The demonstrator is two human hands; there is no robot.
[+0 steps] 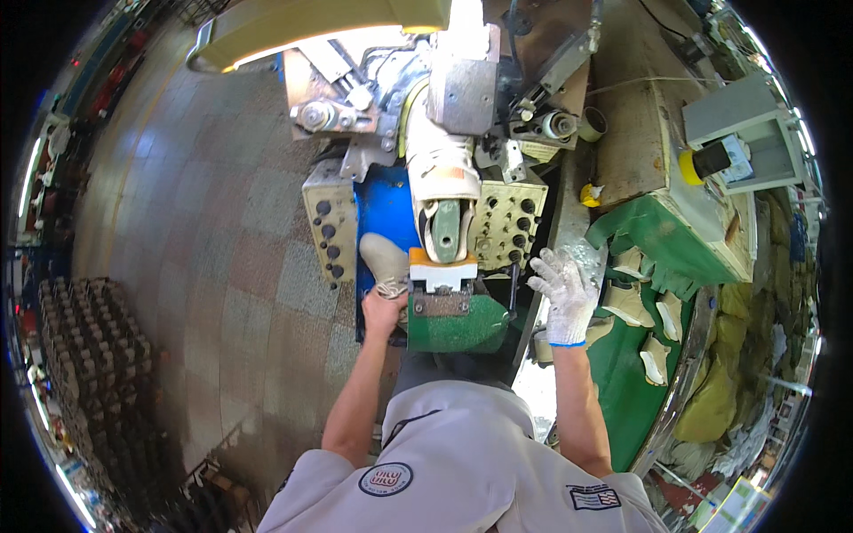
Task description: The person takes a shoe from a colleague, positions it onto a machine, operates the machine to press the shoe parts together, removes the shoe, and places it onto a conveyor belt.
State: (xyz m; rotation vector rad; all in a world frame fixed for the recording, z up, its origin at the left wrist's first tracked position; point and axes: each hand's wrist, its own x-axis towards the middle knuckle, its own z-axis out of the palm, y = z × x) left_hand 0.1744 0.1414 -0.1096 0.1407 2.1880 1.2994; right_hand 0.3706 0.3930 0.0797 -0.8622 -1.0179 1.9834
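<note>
My left hand (382, 313), bare, is closed around the laced part of a beige lace-up shoe (384, 259). The shoe points away from me, left of the machine's green front part (458, 322). A second beige shoe upper (442, 167) sits clamped in the machine, with a green last (446, 229) showing in its opening. Below it is an orange pad (426, 258) over a white block. My right hand (567, 293) wears a white knit glove with a blue cuff. Its fingers are spread, nothing is in them, and it is beside a metal ledge right of the machine.
Panels with black knobs (330, 233) flank the machine; a yellow lamp (329, 31) hangs above. At right, a green conveyor (613, 395) carries several beige uppers (627, 304) beneath a green-flapped wooden housing (666, 235). A rack of shoe parts (93, 342) stands left on the tiled floor.
</note>
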